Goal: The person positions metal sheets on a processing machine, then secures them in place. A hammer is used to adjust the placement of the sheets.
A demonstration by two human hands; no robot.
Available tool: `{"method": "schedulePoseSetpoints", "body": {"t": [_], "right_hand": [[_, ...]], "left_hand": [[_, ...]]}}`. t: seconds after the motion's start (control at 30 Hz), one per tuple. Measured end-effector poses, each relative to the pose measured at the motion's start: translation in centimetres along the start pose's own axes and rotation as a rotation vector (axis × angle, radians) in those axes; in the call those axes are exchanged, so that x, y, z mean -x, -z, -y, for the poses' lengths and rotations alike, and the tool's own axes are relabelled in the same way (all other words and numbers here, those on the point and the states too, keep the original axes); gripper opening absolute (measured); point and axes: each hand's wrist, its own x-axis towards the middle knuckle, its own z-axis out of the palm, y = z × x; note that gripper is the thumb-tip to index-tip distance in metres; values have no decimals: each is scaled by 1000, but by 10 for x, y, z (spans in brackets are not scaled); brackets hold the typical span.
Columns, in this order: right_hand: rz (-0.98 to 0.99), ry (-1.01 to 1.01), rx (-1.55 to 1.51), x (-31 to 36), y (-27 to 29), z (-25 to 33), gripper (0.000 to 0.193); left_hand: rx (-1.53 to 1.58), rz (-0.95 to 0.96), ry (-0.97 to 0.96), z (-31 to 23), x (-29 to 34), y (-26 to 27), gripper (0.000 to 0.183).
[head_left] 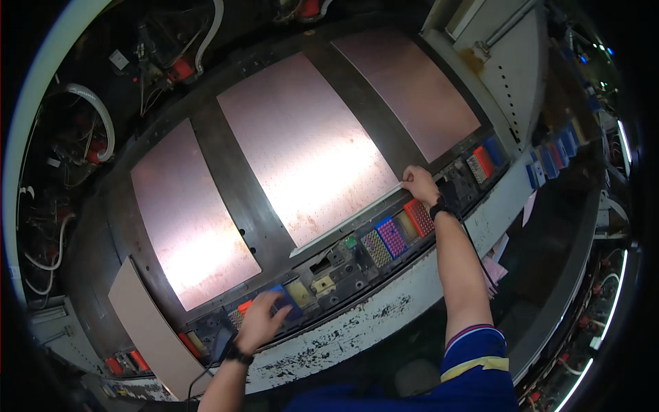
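Observation:
Three copper-coloured sheets lie on the dark machine bed: a left sheet [185,213], a wide middle sheet [309,137] and a right sheet [412,89]. A narrow white strip, apparently tape [343,223], runs along the near edge of the middle sheet. At that sheet's near right corner, my right hand [420,185] pinches the strip's right end. My left hand [264,319] is over the front rail beside a blue block [292,305], thumb apart from its loosely bent fingers, with nothing visible in it. Both wrists wear dark bands with cords.
A plain brown board [147,329] leans over the bed's left front. Along the front rail sit racks of small pins in blue [391,237] and orange [419,218] holders. Red spindle units with hoses [182,69] stand behind. A white frame panel [504,69] rises at right.

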Motion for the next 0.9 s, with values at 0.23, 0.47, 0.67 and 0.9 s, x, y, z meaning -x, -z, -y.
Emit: {"method": "schedulePoseSetpoints", "body": {"t": [0.23,0.47,0.67,0.9], "right_hand": [[192,2,-116,-1,1,24,12],[65,-594,-1747,-3,-23,101,9],[245,-389,-1782,-37,-19,258,6],[460,-182,-1460,44,-53,263,8]], "left_hand": [[180,-289,-185,-45,-216,-72,46],[707,11,145,-29,-250,-57,38],[1029,167,319,-7,-238,-39,46],[1188,-638,371,8,-153,38,18]]}}
